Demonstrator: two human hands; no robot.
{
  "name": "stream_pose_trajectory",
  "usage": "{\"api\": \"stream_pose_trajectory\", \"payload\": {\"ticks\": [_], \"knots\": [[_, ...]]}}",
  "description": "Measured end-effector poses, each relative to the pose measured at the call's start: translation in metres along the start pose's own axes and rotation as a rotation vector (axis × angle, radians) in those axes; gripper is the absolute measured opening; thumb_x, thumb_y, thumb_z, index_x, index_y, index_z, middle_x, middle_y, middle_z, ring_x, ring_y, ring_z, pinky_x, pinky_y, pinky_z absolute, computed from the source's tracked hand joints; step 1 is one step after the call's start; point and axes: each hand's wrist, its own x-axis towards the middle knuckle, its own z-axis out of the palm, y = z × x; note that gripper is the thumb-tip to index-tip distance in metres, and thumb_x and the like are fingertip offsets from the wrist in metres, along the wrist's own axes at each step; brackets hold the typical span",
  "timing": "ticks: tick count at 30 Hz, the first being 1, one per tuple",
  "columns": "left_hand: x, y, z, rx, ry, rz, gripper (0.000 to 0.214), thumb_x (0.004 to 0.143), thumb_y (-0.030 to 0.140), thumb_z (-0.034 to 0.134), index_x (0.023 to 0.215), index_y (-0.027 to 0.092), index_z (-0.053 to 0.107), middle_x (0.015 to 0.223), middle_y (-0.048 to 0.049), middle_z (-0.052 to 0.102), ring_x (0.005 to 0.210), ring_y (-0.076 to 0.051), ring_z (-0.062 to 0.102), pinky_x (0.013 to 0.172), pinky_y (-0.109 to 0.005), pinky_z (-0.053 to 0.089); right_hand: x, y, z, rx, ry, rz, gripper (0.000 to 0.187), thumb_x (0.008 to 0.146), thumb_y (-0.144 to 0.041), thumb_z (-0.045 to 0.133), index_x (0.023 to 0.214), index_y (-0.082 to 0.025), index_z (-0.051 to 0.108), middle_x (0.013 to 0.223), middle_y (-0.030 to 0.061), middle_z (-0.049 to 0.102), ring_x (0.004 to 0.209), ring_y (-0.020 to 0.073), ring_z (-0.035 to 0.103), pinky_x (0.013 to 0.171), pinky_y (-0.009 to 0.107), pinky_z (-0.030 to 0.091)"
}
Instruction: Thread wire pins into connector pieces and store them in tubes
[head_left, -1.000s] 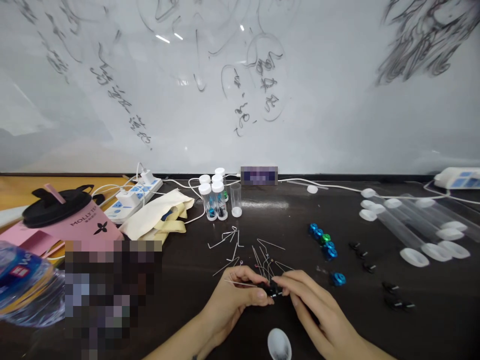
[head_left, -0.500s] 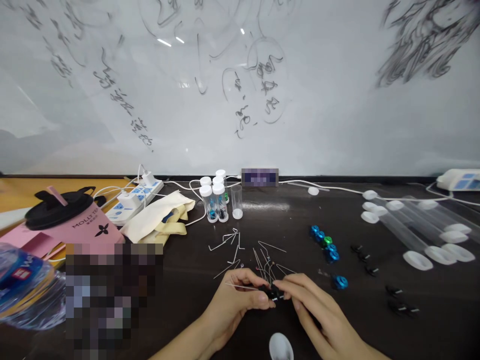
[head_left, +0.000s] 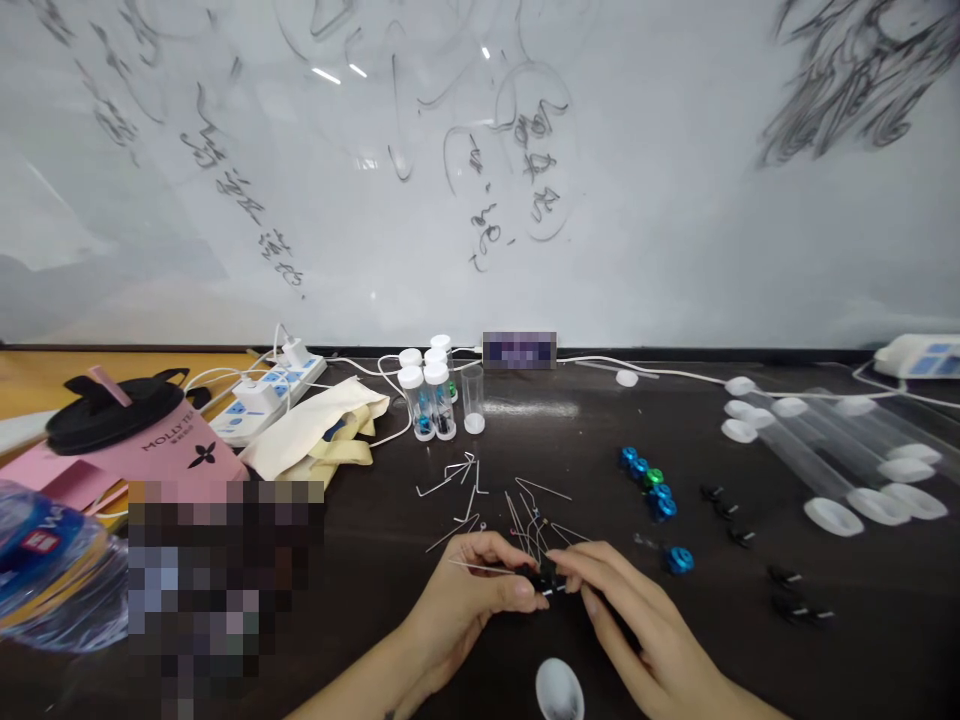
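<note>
Between my hands is a small black part (head_left: 544,578) with a short bright pin; the fingers cover much of it. My left hand (head_left: 480,590) is closed in a pinch on its left side. A thin metal wire (head_left: 480,567) sticks out leftward across the left fingers. My right hand (head_left: 626,610) is closed too, its thumb and fingertips pressed on the part's right side. Just beyond the fingertips lie several thin bent wires (head_left: 532,515). Farther back are small L-shaped metal rods (head_left: 474,475). A white cap (head_left: 559,690) lies near me, below the hands.
Blue metal rings (head_left: 680,560) and a green one (head_left: 654,477) lie to the right, with small black parts (head_left: 787,605) beyond. Clear tubes (head_left: 817,450) with white caps lie far right. Filled capped tubes (head_left: 421,405) stand at the back. A pink cup (head_left: 187,450) and power strip (head_left: 300,375) are left.
The view has tilted slightly, so everything sits a little higher. Both hands keep their pinch on the black part; the right fingertips have shifted slightly on it.
</note>
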Motion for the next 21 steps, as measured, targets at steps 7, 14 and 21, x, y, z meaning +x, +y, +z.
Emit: {"api": "stream_pose_trajectory", "payload": {"ticks": [7,14,21], "knots": [[0.0007,-0.0018,-0.0011,0.001,-0.018,0.011,0.024,0.054,0.012,0.088,0.073,0.011,0.072,0.072,-0.0061,0.075,0.062,-0.014,0.07,0.062,-0.021,0.052,-0.0022,0.0004,0.0002,-0.073,-0.009,-0.011,0.049,0.092,-0.004,0.04,0.135,-0.026,0.045,0.12,0.0102,0.057,0.111,0.0184,0.06,0.092,0.029,0.053],[0.0017,-0.0056,-0.0052,-0.014,0.002,0.0,0.023,0.055,0.009,0.087,0.072,0.012,0.072,0.071,-0.0047,0.075,0.061,-0.014,0.07,0.067,-0.024,0.055,-0.0021,0.0007,0.001,-0.01,-0.019,0.007,0.048,0.093,-0.004,0.038,0.137,-0.024,0.041,0.115,0.0104,0.058,0.107,0.0187,0.06,0.091,0.031,0.053],[0.0003,-0.0018,-0.0009,-0.005,-0.019,0.015,0.024,0.054,0.011,0.087,0.072,0.011,0.072,0.072,-0.0062,0.074,0.061,-0.015,0.07,0.062,-0.022,0.053,-0.004,0.0027,0.0011,-0.024,-0.031,0.01,0.047,0.094,-0.005,0.038,0.137,-0.024,0.042,0.118,0.0113,0.057,0.112,0.0197,0.059,0.094,0.033,0.052]]}}
